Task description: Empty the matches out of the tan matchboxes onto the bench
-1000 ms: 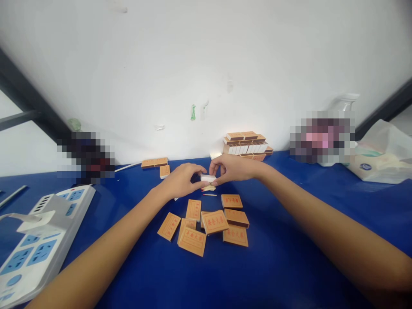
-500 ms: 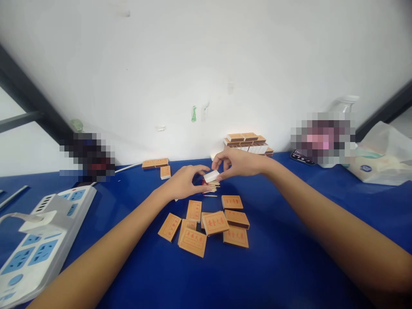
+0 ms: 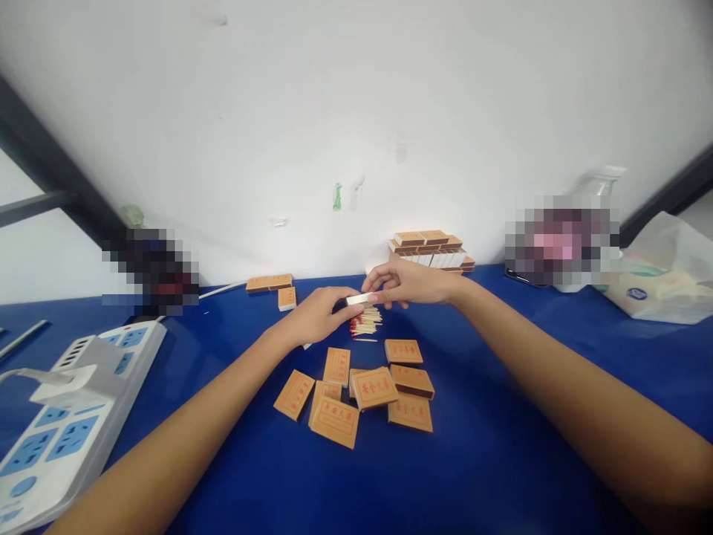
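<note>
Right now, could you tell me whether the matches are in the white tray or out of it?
Out: the matches lie piled on the blue table, below the white tray held between both hands.

Both bare forearms reach forward from the lower corners and converge toward the middle, above the blue table (image 3: 501,461). The left hand (image 3: 317,316) is curled, knuckles up, its thumb and forefinger pinched together at the tips. The right hand (image 3: 409,282) lies palm down, wrist slightly bent, fingers extended toward the left hand. Fingertips of the two hands meet, closed on opposite ends of a small white flat box tray (image 3: 359,299) held level between them.
</note>
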Motion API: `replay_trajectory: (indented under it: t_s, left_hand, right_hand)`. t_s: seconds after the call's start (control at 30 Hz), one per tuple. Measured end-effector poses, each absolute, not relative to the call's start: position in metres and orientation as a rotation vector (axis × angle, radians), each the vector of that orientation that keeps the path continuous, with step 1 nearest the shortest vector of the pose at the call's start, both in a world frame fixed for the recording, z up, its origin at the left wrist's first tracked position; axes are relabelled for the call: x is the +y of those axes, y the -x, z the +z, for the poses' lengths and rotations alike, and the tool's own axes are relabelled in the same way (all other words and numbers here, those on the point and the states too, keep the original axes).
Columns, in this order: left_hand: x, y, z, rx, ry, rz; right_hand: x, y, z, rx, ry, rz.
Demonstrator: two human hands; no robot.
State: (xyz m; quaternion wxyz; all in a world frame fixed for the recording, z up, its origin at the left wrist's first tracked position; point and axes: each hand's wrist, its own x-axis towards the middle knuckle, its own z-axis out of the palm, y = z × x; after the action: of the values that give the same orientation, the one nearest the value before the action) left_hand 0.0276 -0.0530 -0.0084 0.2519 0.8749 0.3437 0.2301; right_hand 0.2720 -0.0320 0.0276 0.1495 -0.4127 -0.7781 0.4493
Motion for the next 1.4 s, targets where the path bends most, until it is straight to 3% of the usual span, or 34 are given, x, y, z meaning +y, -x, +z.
replay_trajectory:
  t_s: [0.63, 0.7, 0.87, 0.93, 1.4]
  left_hand:
    - [-0.046, -0.020, -0.005, 1.265, -2.233, 0.938]
    - [-0.046, -0.020, -0.005, 1.349, -2.217, 0.951]
    - [-0.045, -0.020, -0.003, 1.645, -2.135, 1.118]
    - [-0.045, -0.019, -0.002, 1.671, -2.153, 1.111]
    - [-0.033, 0.005, 0.001, 1.678, -2.078, 1.037]
  right_hand:
    - [-0.033, -0.240, -0.001, -1.958, 1.156, 1.215]
    - [-0.036, -0.238, -0.004, -1.988, 1.165, 1.118]
    - [-0.047, -0.225, -0.008, -2.166, 1.049, 0.371]
    - [-0.050, -0.217, -0.008, -2.207, 1.020, 0.226]
    - [-0.028, -0.215, -0.004, -2.248, 1.085, 0.264]
